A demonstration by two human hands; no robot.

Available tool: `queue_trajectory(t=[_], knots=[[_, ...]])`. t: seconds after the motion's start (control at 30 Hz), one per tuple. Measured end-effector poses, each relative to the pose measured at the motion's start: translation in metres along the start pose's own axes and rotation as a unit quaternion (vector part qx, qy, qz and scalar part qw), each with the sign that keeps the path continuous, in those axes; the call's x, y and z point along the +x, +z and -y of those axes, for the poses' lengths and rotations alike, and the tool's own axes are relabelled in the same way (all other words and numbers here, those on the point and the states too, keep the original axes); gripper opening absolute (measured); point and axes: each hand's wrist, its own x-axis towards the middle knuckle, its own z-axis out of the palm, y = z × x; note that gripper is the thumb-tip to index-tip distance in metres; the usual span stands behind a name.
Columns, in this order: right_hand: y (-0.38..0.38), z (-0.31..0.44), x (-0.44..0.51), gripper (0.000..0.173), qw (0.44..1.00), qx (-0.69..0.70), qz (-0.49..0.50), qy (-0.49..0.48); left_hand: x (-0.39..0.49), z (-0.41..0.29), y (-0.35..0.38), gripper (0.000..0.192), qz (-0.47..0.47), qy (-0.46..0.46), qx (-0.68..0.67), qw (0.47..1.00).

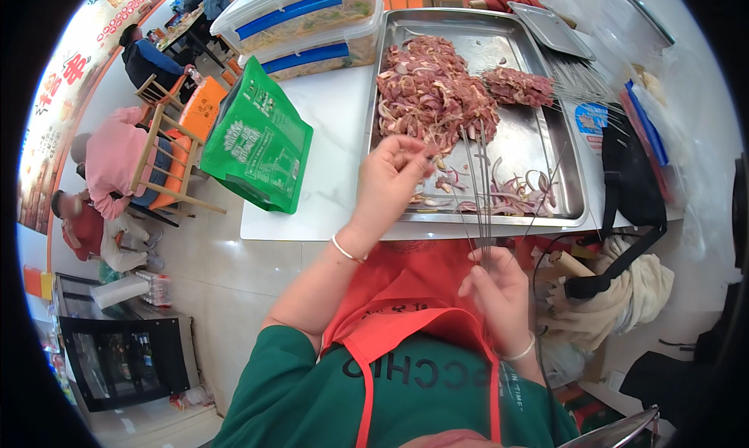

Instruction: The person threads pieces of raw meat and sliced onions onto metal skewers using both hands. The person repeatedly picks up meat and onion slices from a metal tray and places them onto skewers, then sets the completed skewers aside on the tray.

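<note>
My right hand (pixel 497 287) grips a few thin metal skewers (pixel 481 193), low at the table's front edge, their tips reaching up over the tray. My left hand (pixel 389 182) is at the near left of the stainless steel tray (pixel 508 35), thumb and fingers drawn together. Something small and dark shows at its fingertips; whether it is held is unclear. Beyond that hand lies a pile of raw sliced meat (pixel 430 88) mixed with onion. Loose purple onion slices (pixel 526 195) are along the tray's near side. Threaded meat (pixel 519 86) rests at the right with its skewers over the rim.
A green pouch (pixel 263 144) stands on the white table (pixel 333 214), near two stacked lidded plastic boxes (pixel 295 24). Right of the tray are a bundle of bare metal skewers (pixel 576 76), a small metal tray (pixel 553 31) and a black strapped bag (pixel 635 179). People sit farther left.
</note>
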Motion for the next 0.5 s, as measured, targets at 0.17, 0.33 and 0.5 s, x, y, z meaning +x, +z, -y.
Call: queue_trajectory(t=[0.17,0.33,0.5], knots=[[-0.001,0.005,-0.002,0.017,1.000,-0.020,-0.005,0.017,0.003,-0.027,-0.012,0.031,0.102,-0.215,-0.173,0.956],[-0.001,0.006,-0.005,0.017,0.999,-0.025,-0.003,0.032,0.008,-0.026,-0.012,0.038,0.090,-0.251,-0.323,0.908],[-0.003,0.004,-0.007,0.016,0.999,-0.036,-0.010,0.027,0.013,-0.017,-0.008,0.020,0.073,-0.240,-0.362,0.898]])
